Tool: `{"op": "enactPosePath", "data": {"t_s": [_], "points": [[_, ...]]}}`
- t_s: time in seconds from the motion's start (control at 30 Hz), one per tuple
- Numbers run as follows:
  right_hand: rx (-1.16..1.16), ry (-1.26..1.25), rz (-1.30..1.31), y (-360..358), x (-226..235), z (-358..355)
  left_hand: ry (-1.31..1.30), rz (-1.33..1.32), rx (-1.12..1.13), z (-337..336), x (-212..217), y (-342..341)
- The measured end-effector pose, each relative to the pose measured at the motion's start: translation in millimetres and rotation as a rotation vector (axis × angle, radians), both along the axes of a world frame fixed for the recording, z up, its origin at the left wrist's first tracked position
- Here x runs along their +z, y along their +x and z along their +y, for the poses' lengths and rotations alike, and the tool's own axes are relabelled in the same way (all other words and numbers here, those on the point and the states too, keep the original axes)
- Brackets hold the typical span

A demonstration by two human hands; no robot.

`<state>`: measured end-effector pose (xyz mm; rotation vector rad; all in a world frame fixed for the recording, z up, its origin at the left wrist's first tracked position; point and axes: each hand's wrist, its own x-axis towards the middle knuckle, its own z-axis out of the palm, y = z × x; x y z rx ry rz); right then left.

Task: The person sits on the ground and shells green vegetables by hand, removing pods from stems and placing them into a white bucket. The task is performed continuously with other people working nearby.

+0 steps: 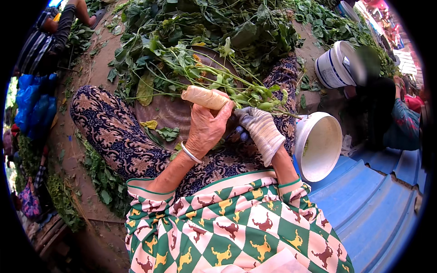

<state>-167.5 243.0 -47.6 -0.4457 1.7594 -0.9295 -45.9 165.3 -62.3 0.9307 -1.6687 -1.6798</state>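
The left hand (207,127) is clenched around a pale wrapped handle (205,97), and the gloved right hand (261,129) is closed on a bunch of leafy green stems (255,96) just above both hands. Trimming or stripping of the stems appears to be in hand. A steady grip on the bunch would be called for next; a white bucket (334,152) stands just right of the right hand.

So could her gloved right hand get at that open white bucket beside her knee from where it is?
Probably yes. The white bucket lies tipped just to the right of the right hand, its mouth open, with nothing between them. But the hand is busy gripping the leafy stems, so it would have to let go first.
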Motion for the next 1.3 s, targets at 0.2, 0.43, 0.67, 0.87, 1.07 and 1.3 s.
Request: {"op": "enactPosePath", "data": {"t_s": [0.2,0.43,0.67,0.87,1.07,1.3], "points": [[0.281,-0.16,0.696,-8.5,-32.7,5.4,0.134,0.06,-0.01,0.1,14.0,-3.4],[0.177,-0.15,0.68,-3.2,-32.6,3.1,0.003,0.016,-0.023,-2.0,11.3,-3.8],[0.125,-0.24,-0.044,-5.8,-9.0,-6.4,0.172,0.129,0.021,-12.4,20.5,8.6],[0.539,-0.301,0.558,-12.1,-35.0,-13.3,0.022,0.037,-0.029,-9.1,19.1,6.5],[0.313,-0.121,-0.022,-14.3,-9.1,-6.6,0.061,0.046,-0.071,-9.5,23.0,3.1],[0.179,-0.165,-0.318,-14.6,-4.6,4.8,0.185,0.016,-0.118,-19.7,25.5,4.4]]}}
